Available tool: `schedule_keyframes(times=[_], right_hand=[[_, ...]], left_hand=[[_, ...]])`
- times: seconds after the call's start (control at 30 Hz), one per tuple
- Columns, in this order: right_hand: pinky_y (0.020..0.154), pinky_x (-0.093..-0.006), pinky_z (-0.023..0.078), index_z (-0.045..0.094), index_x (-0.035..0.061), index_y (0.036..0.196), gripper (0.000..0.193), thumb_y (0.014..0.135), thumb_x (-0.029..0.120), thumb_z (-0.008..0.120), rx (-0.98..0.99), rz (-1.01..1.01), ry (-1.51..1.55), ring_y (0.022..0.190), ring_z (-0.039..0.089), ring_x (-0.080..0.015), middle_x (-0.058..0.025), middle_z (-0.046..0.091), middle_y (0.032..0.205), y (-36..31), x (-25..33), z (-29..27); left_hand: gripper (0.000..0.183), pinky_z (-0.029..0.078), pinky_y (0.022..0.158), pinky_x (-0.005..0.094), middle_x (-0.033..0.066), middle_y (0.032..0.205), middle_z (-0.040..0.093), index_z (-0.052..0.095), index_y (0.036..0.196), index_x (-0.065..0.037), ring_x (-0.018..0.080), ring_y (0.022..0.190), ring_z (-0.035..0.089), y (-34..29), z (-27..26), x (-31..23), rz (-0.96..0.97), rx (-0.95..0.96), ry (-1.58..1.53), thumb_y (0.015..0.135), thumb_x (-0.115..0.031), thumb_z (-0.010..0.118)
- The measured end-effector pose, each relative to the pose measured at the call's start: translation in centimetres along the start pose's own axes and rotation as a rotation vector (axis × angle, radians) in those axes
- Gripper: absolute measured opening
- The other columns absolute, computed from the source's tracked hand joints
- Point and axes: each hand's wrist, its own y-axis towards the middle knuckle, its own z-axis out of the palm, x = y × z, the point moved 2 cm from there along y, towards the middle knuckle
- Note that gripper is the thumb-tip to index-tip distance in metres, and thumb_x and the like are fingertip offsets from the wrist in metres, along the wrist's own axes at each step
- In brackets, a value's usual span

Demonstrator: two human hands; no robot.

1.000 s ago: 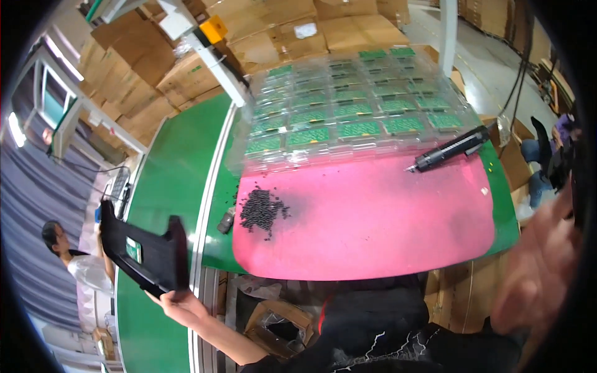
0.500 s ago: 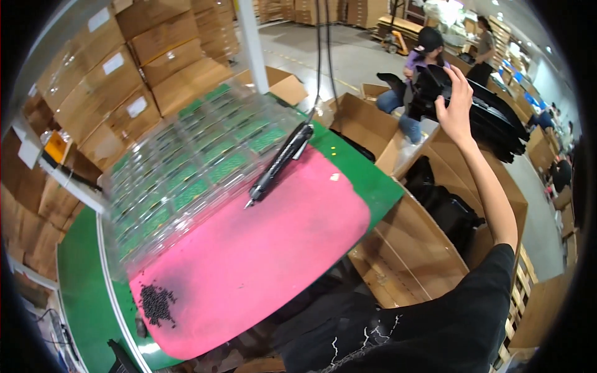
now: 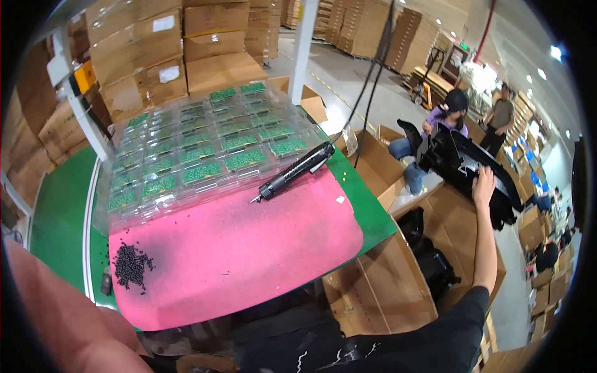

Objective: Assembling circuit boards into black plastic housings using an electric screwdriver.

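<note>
My right hand reaches out at the right with its fingers curled on a black moulded plastic part, one of a bulky black group above an open carton. How firmly the fingers grip is hard to see. My bare left arm fills the lower left corner, very close and out of focus; its hand is outside the picture. On the pink mat lies a black electric screwdriver, its tip on the mat. A heap of small black screws sits at the mat's left end.
Clear plastic trays of green circuit boards cover the far side of the green table. An open carton with black parts stands right of it. A seated person is beyond; stacked cartons stand behind.
My view has turned, shifting the scene. My right hand has moved from the near end of the black parts to farther along them, turning them. My left arm has come into view.
</note>
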Motion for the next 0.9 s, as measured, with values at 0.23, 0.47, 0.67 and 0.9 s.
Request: schedule_keyframes(times=[0.23,0.47,0.67,0.9], right_hand=[[0.101,-0.0492,0.04,0.058,0.0011,0.119,0.038,0.082,0.002,0.051,-0.295,-0.175,-0.09,0.116,0.051,-0.0378,-0.0243,0.052,0.132,2.2,3.9,-6.4],[0.097,-0.0466,0.038,0.055,0.0066,0.136,0.065,0.073,-0.009,0.049,-0.453,-0.368,0.228,0.105,0.053,-0.0343,-0.0166,0.056,0.109,1.2,8.6,-17.2],[0.061,-0.0385,0.045,0.065,0.0028,0.119,0.042,0.077,-0.001,0.063,-0.235,-0.795,0.55,0.064,0.054,-0.0255,-0.0032,0.053,0.073,1.2,23.2,-25.1],[0.045,-0.0281,0.05,0.047,0.0017,0.141,0.069,0.074,0.008,0.06,0.268,-1.3,0.818,0.065,0.057,-0.0148,-0.0045,0.049,0.082,-6.4,36.2,-30.6]], left_hand=[[0.052,0.035,0.107,0.0407,0.0182,0.137,0.047,0.037,0.141,0.003,0.0298,0.127,0.043,3.4,1.1,2.0,0.135,-0.25,-0.024,0.093,-0.007,0.053],[0.053,0.036,0.103,0.0397,0.0175,0.132,0.049,0.039,0.14,0.002,0.0298,0.122,0.045,2.5,3.5,-2.0,0.084,-0.422,-0.014,0.09,-0.006,0.054],[0.054,0.038,0.099,0.0388,0.0169,0.128,0.05,0.04,0.139,0.002,0.0299,0.117,0.046,3.1,6.1,-1.1,0.083,-0.238,-0.115,0.087,-0.006,0.056],[0.055,0.04,0.095,0.0378,0.0162,0.123,0.052,0.041,0.137,0.001,0.0299,0.112,0.048,0.2,4.1,-3.3,-0.095,-0.004,-0.145,0.084,-0.005,0.057]])
